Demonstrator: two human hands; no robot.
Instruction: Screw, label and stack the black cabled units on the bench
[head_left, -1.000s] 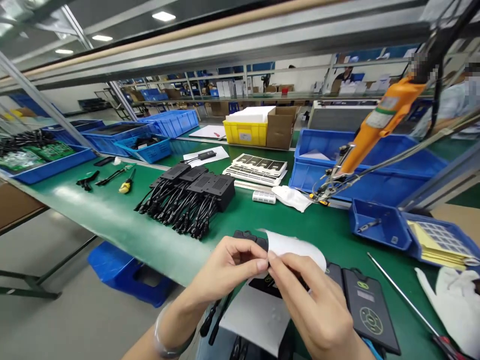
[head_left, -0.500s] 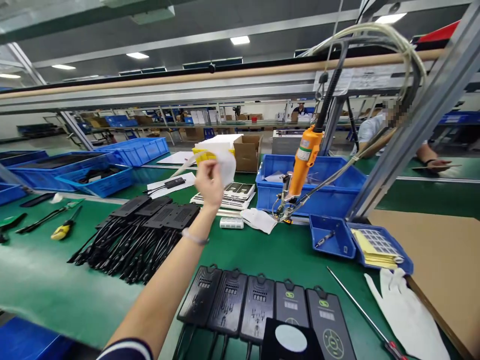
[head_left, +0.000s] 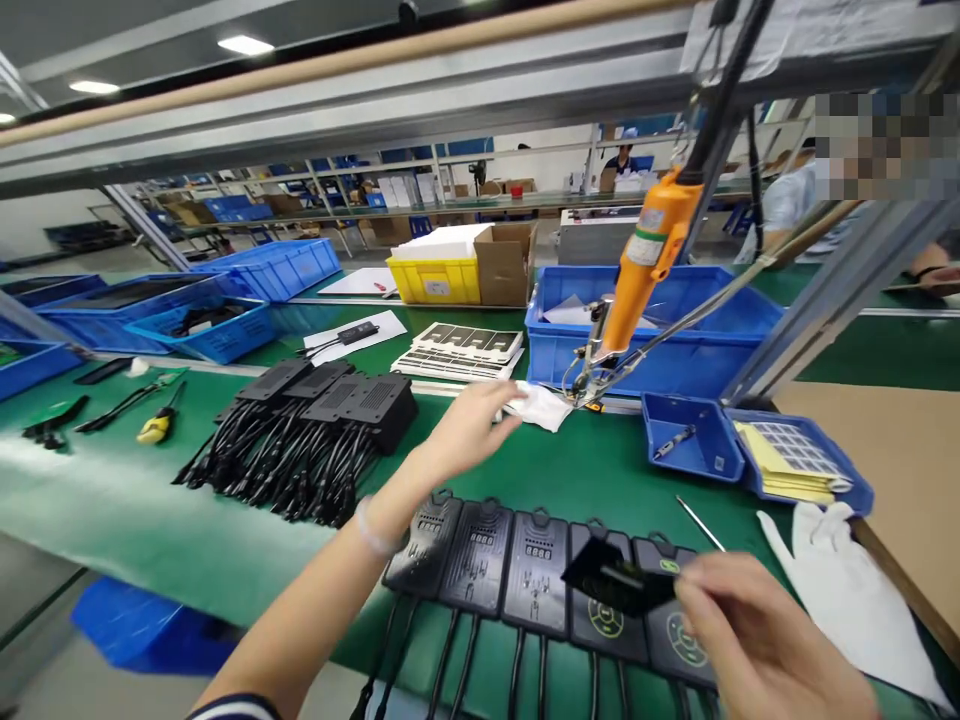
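Note:
My left hand [head_left: 476,430] reaches over the bench, its thumb and fingers apart and nothing visible between them. Just past its fingertips lies a white cloth-like glove [head_left: 541,405]. At the lower right, my right hand [head_left: 757,630] pinches the edge of a thin black label [head_left: 615,580], tilted and blurred, above a row of several black controller boxes [head_left: 474,562]. The boxes lie side by side with cables toward me. The two rightmost have printed faces with round button marks; the others show bare digit windows and slots.
An orange power screwdriver [head_left: 645,260] hangs before a blue bin [head_left: 705,345]. Stacked label sheets [head_left: 461,350] lie behind my left hand. Black adapters [head_left: 322,395] with cables are piled left. Small blue trays [head_left: 690,440], a screwdriver shaft [head_left: 701,523] and a white glove [head_left: 847,590] are at right.
My left hand has come down and nearer from the yellow bin, and the white sheet it held is gone from it. My right hand has come into view, holding the black label.

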